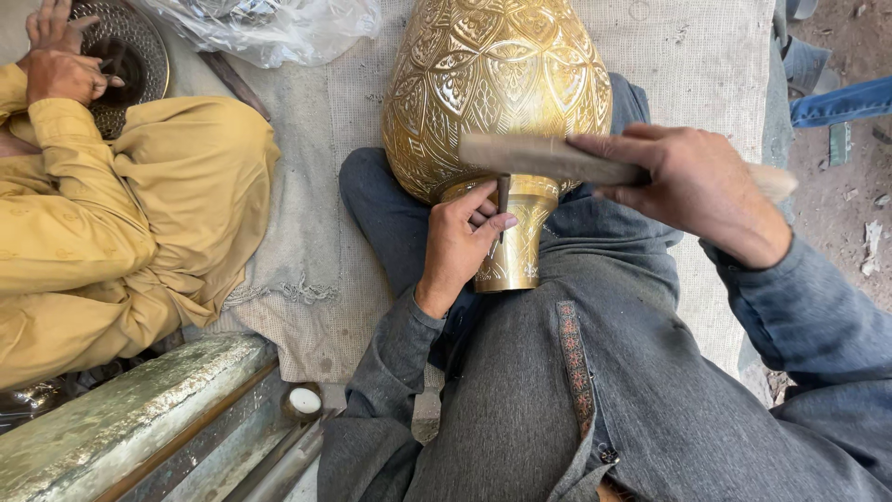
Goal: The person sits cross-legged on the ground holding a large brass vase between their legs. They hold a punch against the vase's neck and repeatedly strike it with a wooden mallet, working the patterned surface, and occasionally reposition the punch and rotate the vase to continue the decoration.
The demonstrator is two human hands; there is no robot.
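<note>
Left hand (462,244) — chisel (503,200) on vase (497,88) neck

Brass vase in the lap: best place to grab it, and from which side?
Judging by shape, take the brass vase at its narrow neck, coming from the wearer's left side. The neck is the slimmest part, small enough for one hand to wrap; the left hand already rests there with the punch. The engraved belly looks too wide and rounded for a one-hand grip. The right hand holds the hammer.

Vase (497,88) lying across person's lap on cloth (316,167), left hand (460,244) at its neck holding chisel (503,195), right hand (692,186) above with hammer (544,158), co-worker (121,214) at left, plastic bag (269,28) behind
</note>
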